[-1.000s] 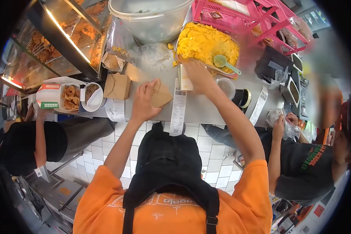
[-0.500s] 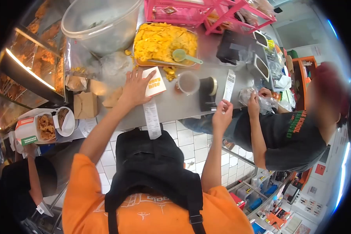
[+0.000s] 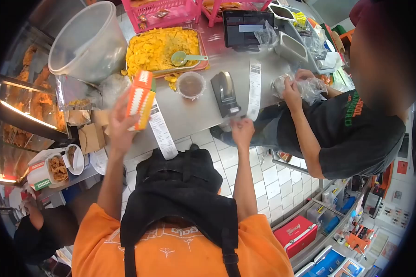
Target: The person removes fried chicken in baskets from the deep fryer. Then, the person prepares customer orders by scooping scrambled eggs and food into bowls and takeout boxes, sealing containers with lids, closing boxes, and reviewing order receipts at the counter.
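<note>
A carton (image 3: 141, 98) is already in the grip of the left hand (image 3: 119, 119), while a receipt (image 3: 254, 92) lies on the tabletop (image 3: 196, 113) near the right hand (image 3: 241, 132), its grip unclear.

Floor: white rectangular tiles (image 3: 263, 187) with thin dark joints, visible beyond the counter edge. Counter (image 3: 198, 111): bare grey metal, smooth, dull sheen. Left side: glass-fronted display case (image 3: 27, 99), interior glowing warm orange; a bright light strip (image 3: 28, 120) runs obliquely along its dark frame. Lower right: metal shelving (image 3: 326, 208) above the floor – beyond it, a pale wall (image 3: 395, 210) bearing a small red sign (image 3: 402, 166).
</note>
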The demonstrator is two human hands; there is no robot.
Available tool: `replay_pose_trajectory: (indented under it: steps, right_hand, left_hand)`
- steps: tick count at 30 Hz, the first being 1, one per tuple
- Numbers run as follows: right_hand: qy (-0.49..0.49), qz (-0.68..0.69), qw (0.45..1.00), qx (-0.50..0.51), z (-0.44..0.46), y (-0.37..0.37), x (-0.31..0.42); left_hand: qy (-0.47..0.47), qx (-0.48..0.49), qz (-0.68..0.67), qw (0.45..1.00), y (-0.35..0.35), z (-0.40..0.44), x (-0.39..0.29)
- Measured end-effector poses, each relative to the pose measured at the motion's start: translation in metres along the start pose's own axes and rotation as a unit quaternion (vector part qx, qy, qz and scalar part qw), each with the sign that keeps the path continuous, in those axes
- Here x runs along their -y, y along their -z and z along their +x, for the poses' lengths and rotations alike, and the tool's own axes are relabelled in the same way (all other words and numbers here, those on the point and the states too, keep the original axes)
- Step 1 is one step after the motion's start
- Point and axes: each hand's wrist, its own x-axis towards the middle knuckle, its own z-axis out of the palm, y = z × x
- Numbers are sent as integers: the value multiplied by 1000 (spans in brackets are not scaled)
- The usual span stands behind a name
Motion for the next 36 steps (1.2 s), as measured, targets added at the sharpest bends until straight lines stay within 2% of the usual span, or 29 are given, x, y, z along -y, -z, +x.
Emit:
replay_pose_trajectory:
  steps: [1,3,4,5,7,8,10,12,14,16,17,18,19,20,21,22,23,24,25,26,27,28,29,30,31,32,33,35,36]
  right_hand:
    - [4,7,1000,-3,-5,10,7]
    - [-96,131,983,92,-9,41,46]
    - [-135,295,936,133,-13,56,76]
    - [-176,447,860,174,-17,69,109]
    - [-135,471,844,216,-19,86,164]
    - [-97,494,830,241,-19,93,183]
    - [-97,445,842,288,-8,102,209]
    - [-98,395,852,329,-1,93,222]
    - [-154,391,834,357,2,72,223]
    - [-114,444,824,332,-7,59,217]
    - [-85,495,809,306,-15,52,213]
    - [-59,547,805,220,-24,39,217]
    - [-58,547,805,223,-23,27,204]
    - [168,470,848,178,-21,14,186]
    - [383,368,838,122,-22,5,177]
    - [414,234,868,146,-26,2,177]
    - [417,238,864,149,-33,-8,177]
    - [309,257,897,186,-44,-24,175]
    - [193,271,916,223,-52,-33,175]
    - [161,268,901,300,-50,-27,184]
    - [160,271,898,307,-53,-26,199]
    - [24,482,797,363,-53,-18,227]
    - [-114,656,637,389,-53,-9,249]
    - [-115,656,636,390,-53,1,261]
    - [-116,606,661,427,-53,10,272]
    - [-115,553,684,461,-54,13,280]
    - [-113,553,684,463,-57,11,283]
    - [-181,583,641,465,-66,6,280]
    - [-188,601,634,449,-68,-7,271]
  left_hand:
    - [9,5,-16,1000,-7,-6,7]
    - [4,10,-16,1000,-16,-5,23]
    - [-2,8,-3,1000,-18,-8,31]
    - [-5,-9,1,1000,-19,-9,34]
    - [-76,-15,222,972,-23,-7,37]
    - [-77,-24,222,972,-29,-10,34]
    - [-143,-30,419,896,-44,-14,17]
    - [-187,-28,447,874,-53,-18,0]
    - [-233,-25,475,848,-53,-23,-5]
    - [-109,-14,261,959,-49,-31,0]
    - [-109,-21,260,959,-49,-38,8]
    - [-49,2,167,985,-48,-43,17]
    - [11,27,72,997,-49,-49,21]
    - [77,20,-77,994,-55,-55,21]
    - [77,16,-76,994,-50,-62,18]
    - [100,9,-216,971,-41,-70,13]
    - [119,3,-352,929,-39,-72,0]
    - [43,-52,-240,968,-38,-72,-17]
    - [42,-59,-239,968,-24,-67,-20]
    - [-97,-98,28,990,-1,-60,-25]
    - [-221,-126,293,922,15,-57,-26]
    - [-212,-126,300,922,24,-58,-16]
    - [-231,-94,421,872,33,-61,-7]
    - [-213,-97,406,883,25,-66,-5]
    - [-198,-99,391,893,15,-70,-3]
    - [-167,-92,291,938,19,-73,2]
    - [-169,-94,291,937,21,-71,6]
    - [-144,-168,380,898,21,-72,18]
    - [-164,-158,405,886,27,-72,23]
